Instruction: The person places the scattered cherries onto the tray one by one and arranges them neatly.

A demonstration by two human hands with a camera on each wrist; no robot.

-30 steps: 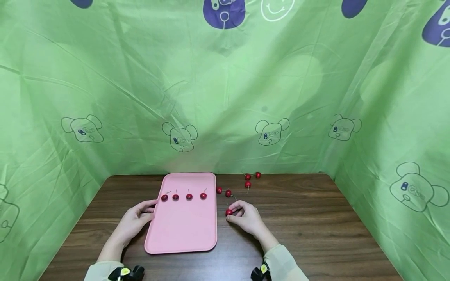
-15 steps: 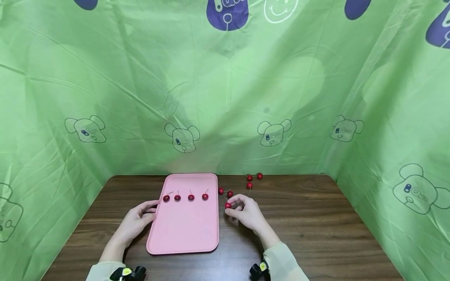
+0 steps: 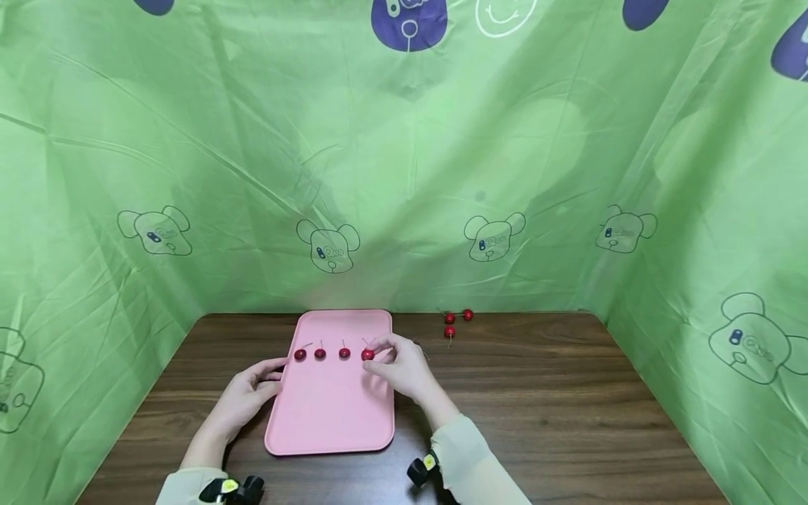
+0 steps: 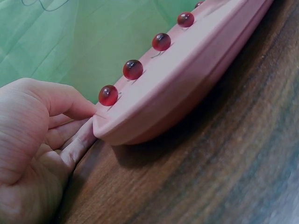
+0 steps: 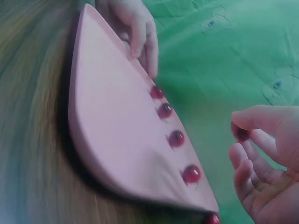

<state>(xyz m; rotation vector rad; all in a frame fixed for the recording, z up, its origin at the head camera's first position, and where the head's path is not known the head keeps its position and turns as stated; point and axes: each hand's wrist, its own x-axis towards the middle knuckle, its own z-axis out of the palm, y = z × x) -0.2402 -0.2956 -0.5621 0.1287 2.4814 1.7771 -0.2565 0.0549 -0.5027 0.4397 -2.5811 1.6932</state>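
My right hand [image 3: 404,368] pinches a red cherry [image 5: 239,132] between thumb and fingertips, over the right part of the pink tray [image 3: 328,414]. In the head view this cherry overlaps the rightmost of several cherries lined up across the tray, among them a left one [image 3: 300,355]; the right wrist view shows it apart from that end cherry [image 5: 191,174]. My left hand [image 3: 243,393] holds the tray's left edge, a digit on the rim and other fingers against the side, as the left wrist view shows.
Three stemmed cherries [image 3: 449,332] lie on the brown wooden table [image 3: 536,414] at the back right. Another cherry [image 5: 213,218] sits just past the tray's right edge, hidden behind my right hand in the head view. A green patterned curtain [image 3: 410,175] encloses the table.
My right hand has lifted a cherry from the table right of the tray and carried it left over the tray. My left hand stays at the tray's edge.
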